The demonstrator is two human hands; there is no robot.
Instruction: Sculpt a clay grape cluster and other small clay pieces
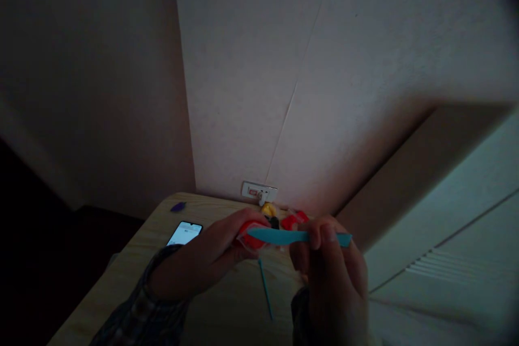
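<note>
In a dim room, a person's two hands meet over a pale wooden table (224, 308). Clock directions are taken from the red packet (245, 238), which is at the low centre of the view, raised in the left hand (217, 243). That hand pinches the packet between thumb and fingers, its plaid sleeve (140, 311) running off toward seven o'clock. At four o'clock, the right hand (334, 259) pinches the handle of a light-blue, knife-shaped tool (284, 236). The blade points to nine o'clock, its tip overlapping the packet; whether it presses in, I cannot tell.

A lit phone (186, 232) lies on the table at nine o'clock, with a small purple object (178, 207) beyond it, nearer ten. A thin blue stick (265, 289) lies between five and six. Near one o'clock is a yellow item (268, 209); between two and three, another red item (295, 220). A wall socket (248, 189) sits just past twelve.
</note>
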